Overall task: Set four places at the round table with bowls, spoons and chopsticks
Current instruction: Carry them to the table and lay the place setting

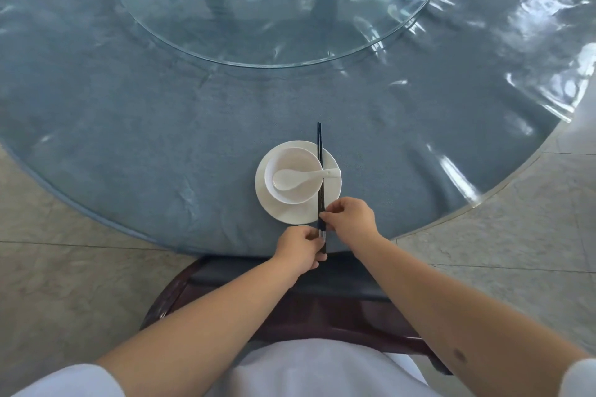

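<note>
Currently, head view only:
Left hand: left hand [301, 248] curled closed, thumb and fingers pinched on the near end of the chopsticks [320, 171], at the table edge.
Right hand: right hand [350, 216] also curled, fingertips pinched on the same pair just beyond the left hand, beside the near rim of the plate.
Chopsticks: dark pair, held side by side, lying across the right part of the plate [332, 200] and touching the right rim of the bowl; tips point away from the person and reach past the far rim of the plate.
Bowl: white bowl [292, 193] sits on the white plate, set toward its left.
Spoon: white spoon [295, 178] rests in the bowl, scoop inside, handle pointing right over the rim and under the chopsticks.
Table: round table [129, 138] with blue cloth under a clear cover; glass turntable [371, 26] at the centre, well apart from the place setting.
Chair: dark wooden chair [290, 309] directly below the arms, tucked at the table edge.
</note>
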`<state>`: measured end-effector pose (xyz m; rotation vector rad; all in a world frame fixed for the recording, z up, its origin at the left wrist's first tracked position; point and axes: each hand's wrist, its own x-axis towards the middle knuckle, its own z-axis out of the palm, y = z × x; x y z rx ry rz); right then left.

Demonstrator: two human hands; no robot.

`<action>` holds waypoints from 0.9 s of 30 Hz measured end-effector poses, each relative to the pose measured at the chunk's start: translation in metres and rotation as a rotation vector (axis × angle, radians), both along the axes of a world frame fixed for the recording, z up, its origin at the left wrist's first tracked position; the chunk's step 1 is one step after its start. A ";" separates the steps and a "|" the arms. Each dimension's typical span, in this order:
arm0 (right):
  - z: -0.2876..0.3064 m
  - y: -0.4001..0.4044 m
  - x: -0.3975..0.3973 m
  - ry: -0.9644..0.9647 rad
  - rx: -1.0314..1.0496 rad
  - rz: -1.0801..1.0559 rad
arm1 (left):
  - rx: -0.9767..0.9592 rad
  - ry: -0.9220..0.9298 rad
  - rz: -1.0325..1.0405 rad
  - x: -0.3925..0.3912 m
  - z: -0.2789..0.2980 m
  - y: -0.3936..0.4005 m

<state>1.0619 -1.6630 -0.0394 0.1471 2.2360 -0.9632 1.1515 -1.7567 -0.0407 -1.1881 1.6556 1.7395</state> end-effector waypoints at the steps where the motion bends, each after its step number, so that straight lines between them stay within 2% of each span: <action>1: 0.000 0.000 -0.001 0.006 0.003 0.005 | -0.010 0.011 -0.004 -0.001 0.000 -0.001; 27: -0.004 0.001 0.004 0.010 -0.014 -0.064 | 0.033 0.024 -0.062 0.006 -0.012 -0.013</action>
